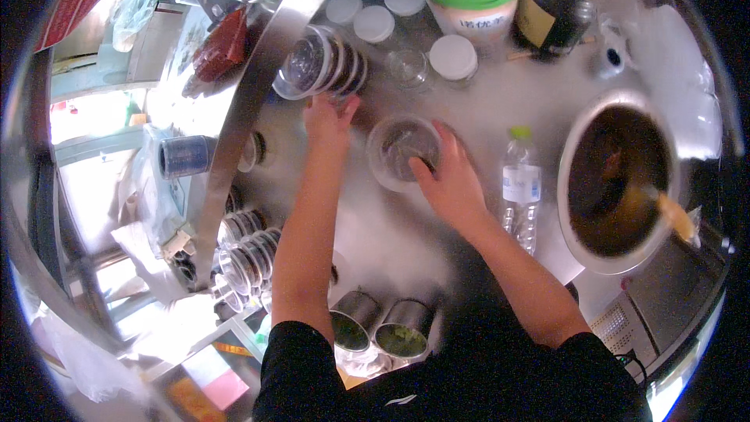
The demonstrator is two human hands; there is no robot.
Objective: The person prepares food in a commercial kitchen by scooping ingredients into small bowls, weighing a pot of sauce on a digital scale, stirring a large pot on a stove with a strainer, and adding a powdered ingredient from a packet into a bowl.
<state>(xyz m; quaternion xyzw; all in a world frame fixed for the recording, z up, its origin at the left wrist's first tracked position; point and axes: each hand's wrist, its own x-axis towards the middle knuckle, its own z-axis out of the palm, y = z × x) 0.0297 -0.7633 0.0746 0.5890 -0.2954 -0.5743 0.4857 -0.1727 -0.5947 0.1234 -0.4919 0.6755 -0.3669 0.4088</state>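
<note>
My right hand [454, 181] grips a clear round plastic bowl [379, 155], its thumb over the rim and the other fingers along the outside. My left hand [329, 120] reaches up to a tilted stack of clear plastic containers [310, 64]. Its thumb and fingers close around the near side of that stack, and the fingertips are partly hidden. Just beyond the bowl stand a clear jar [408, 67] and a white-lidded jar [454, 57]. A plastic bottle with a green cap [521, 181] is to the right of my right hand.
A wide metal pot [565, 187] with dark contents stands right. At the back is a green-lidded tub [469, 12]. Two metal canisters [404, 322] with green contents sit close to my body. More stacked plastic containers [249, 252] are at left, by a raised metal edge [258, 70].
</note>
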